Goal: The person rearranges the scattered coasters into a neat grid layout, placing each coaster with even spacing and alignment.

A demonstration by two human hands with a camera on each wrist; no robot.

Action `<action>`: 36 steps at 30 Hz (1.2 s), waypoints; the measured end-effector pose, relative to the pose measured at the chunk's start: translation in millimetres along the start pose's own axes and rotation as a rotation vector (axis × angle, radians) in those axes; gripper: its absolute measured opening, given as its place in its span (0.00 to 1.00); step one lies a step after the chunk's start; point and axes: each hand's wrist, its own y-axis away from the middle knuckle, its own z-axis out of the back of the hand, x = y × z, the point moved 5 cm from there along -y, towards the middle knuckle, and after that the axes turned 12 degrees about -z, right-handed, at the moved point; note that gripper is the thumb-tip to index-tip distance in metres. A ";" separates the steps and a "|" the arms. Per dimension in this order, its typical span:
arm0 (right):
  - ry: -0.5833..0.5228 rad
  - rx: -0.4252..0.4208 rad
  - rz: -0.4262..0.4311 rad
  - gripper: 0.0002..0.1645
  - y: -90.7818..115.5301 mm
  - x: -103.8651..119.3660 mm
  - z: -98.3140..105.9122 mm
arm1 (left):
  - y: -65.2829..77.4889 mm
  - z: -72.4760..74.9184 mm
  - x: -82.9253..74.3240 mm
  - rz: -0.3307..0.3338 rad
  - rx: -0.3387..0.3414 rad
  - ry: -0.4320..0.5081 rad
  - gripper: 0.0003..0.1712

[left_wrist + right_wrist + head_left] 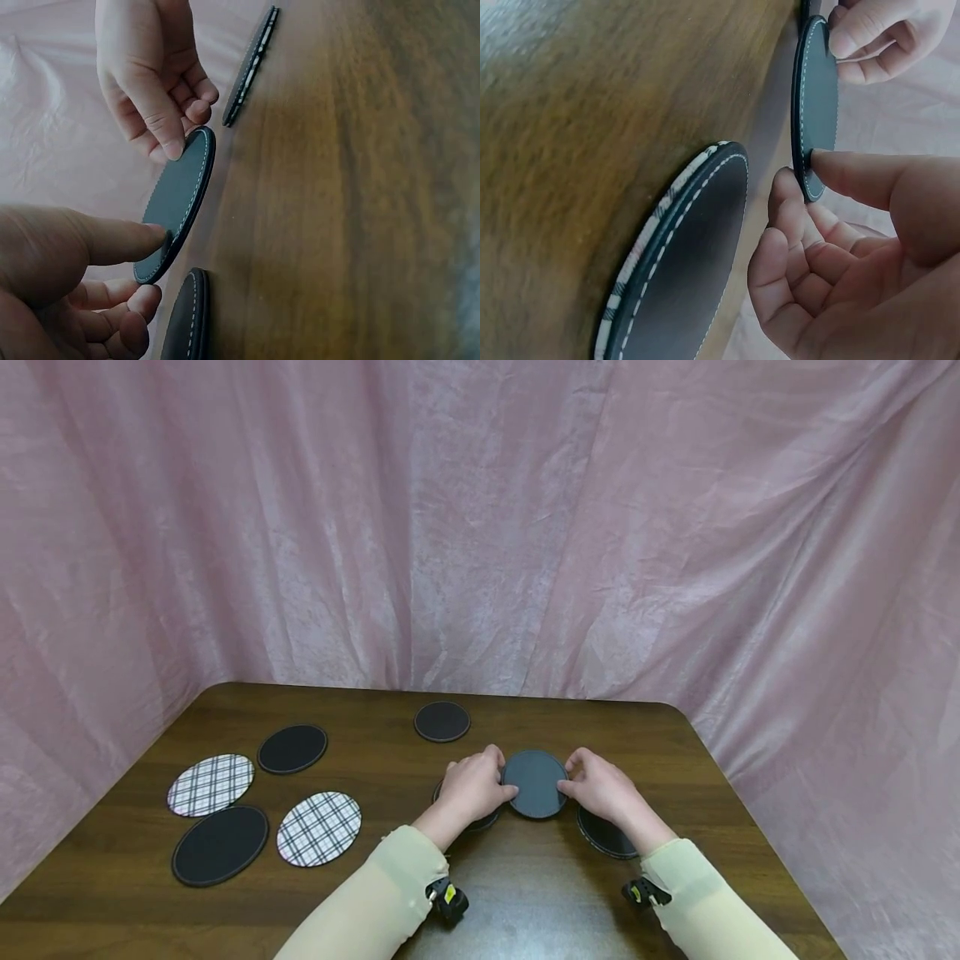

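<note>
We see the left hand (472, 787) and right hand (602, 788) pinching opposite edges of one coaster (535, 787) above the worktop (525, 893), where black discs (292, 748) and plaid discs (318, 828) lie.

Item: one dark blue-grey, round, flat, leather-look disc (535, 785), smooth-faced, with a line of pale dashed stitching just inside its black rim. Pose: raised above the wooden bench (525, 902), tilted with its stitched face toward me. Held at opposite edges: my left hand (474, 788) pinches one side, my right hand (602, 788) the other, both thumbs on the stitched face.
</note>
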 end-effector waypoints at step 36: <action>0.091 -0.003 0.064 0.13 -69.4 -72.5 -51.8 | 6.8 -7.2 -11.5 -0.081 0.044 -0.106 0.19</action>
